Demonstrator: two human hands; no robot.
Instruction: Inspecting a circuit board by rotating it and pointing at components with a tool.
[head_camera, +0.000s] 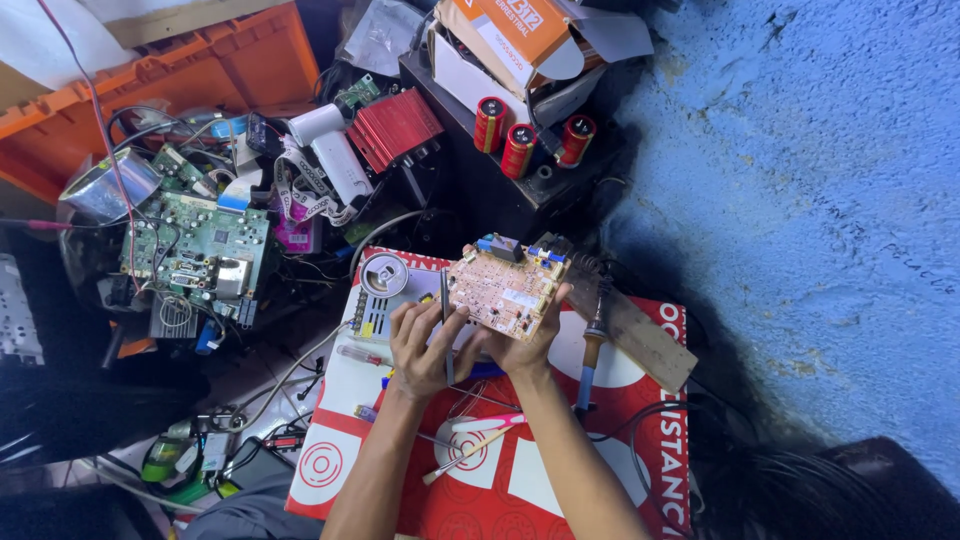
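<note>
While both hands' fingers grip a tan circuit board (505, 290), an orange carton (505, 30) sits beyond.

A tan circuit board (505, 287) sits near the middle of the frame, held up off the red-and-white mat below it and tilted, its upper edge leaning toward the top of the picture. The face turned to the camera is pale, dotted with small parts and printed marks. Along its upper edge stand a dark blocky part and blue ones. A thin dark tool (446, 325) — slim, straight, nearly upright in the frame — lies just left of the board, touching its left edge.
</note>
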